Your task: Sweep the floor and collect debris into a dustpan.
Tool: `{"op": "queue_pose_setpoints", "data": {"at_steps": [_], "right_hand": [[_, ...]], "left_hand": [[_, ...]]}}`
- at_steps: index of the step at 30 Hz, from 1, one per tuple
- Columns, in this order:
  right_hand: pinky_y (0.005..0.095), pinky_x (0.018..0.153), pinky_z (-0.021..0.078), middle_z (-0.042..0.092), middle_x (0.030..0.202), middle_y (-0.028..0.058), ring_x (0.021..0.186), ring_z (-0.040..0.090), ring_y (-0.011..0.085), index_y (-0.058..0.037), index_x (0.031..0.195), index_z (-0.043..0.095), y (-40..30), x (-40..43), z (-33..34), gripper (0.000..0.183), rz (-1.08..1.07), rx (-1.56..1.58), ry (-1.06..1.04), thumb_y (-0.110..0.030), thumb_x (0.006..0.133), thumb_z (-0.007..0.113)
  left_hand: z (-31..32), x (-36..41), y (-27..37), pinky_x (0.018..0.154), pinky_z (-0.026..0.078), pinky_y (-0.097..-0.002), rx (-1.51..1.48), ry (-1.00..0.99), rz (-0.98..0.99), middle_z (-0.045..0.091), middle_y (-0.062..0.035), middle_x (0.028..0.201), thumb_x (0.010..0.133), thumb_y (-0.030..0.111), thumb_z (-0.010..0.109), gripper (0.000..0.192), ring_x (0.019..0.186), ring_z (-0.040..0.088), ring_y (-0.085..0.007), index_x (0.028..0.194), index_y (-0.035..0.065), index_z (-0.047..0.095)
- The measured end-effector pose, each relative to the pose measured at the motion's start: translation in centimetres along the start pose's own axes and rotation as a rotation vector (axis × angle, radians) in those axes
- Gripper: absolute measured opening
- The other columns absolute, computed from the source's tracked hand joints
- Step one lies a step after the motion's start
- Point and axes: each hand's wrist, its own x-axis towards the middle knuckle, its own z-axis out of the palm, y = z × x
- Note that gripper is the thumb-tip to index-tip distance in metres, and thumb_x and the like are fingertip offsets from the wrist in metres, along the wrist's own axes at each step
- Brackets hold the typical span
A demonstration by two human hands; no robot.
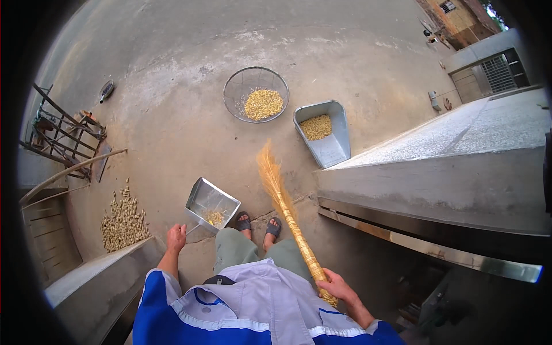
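Note:
My left hand [176,237] is closed around the thin handle of a metal dustpan [205,197], which has some yellow bits and debris inside. In my right hand [335,285] is the bound handle of a straw broom [290,215]; its bristles point away from me, between the dustpan and a metal scoop-shaped container. That container [335,148] holds yellow grain-like pieces [317,127]. Left of it, farther off, a round mesh basket [233,102] holds a heap of similar yellow pieces [263,105].
Brownish bulb-like produce [125,222] lies piled on the concrete floor [172,142] at left, near a wooden pole [73,174] and a rack [64,129]. Low concrete walls [431,189] flank me. A small bowl [106,90] sits at the far left.

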Motion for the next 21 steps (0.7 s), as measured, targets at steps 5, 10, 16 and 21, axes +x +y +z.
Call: {"op": "queue_pose_setpoints", "data": {"at_steps": [5, 10, 16, 21], "right_hand": [[0.0244, 0.064, 0.0478, 0.058, 0.093, 0.0056, 0.074, 0.056, 0.0092, -0.0026, 0.131, 0.038, -4.6, -0.1, 0.8, 0.054, -0.199, 0.199, -0.153, -0.012, 0.083, 0.061], [0.0265, 0.059, 0.0490, 0.058, 0.086, 0.0087, 0.067, 0.058, 0.0135, -0.0018, 0.135, 0.029, -9.9, 2.6, 0.8, 0.059, -0.492, 0.197, -0.165, -0.004, 0.084, 0.057], [0.0258, 0.055, 0.0477, 0.056, 0.086, 0.0050, 0.063, 0.056, 0.0109, -0.0010, 0.135, 0.030, -20.3, 6.7, -4.3, 0.060, -0.592, 0.155, -0.113, -0.006, 0.083, 0.059], [0.0252, 0.048, 0.0475, 0.056, 0.077, 0.0059, 0.054, 0.057, 0.0123, -0.0012, 0.131, 0.033, -28.6, 14.2, -8.8, 0.054, -0.672, 0.296, -0.077, -0.006, 0.083, 0.057]], "left_hand": [[0.3, -0.2, -1.0, 0.062, 0.044, -0.0438, -0.038, 0.051, -0.028, 0.059, -0.0232, 0.071, 0.083, 0.032, 0.056, 0.037, 0.068, 0.057, -0.0385, 0.073, -0.0031, 0.058], [1.0, -0.7, -4.6, 0.055, 0.045, -0.0400, -0.269, 0.107, -0.284, 0.055, -0.0172, 0.063, 0.083, 0.033, 0.055, 0.039, 0.056, 0.054, -0.0270, 0.071, -0.0036, 0.054], [-2.4, -1.5, 0.5, 0.039, 0.043, -0.0300, -0.553, 0.086, -0.596, 0.052, -0.0064, 0.061, 0.084, 0.032, 0.054, 0.032, 0.044, 0.048, -0.0149, 0.074, 0.0015, 0.053], [-3.9, -2.1, 4.6, 0.039, 0.042, -0.0282, -0.635, 0.200, -0.758, 0.049, -0.0034, 0.059, 0.085, 0.031, 0.054, 0.029, 0.045, 0.047, -0.0132, 0.078, 0.0032, 0.053]]}}
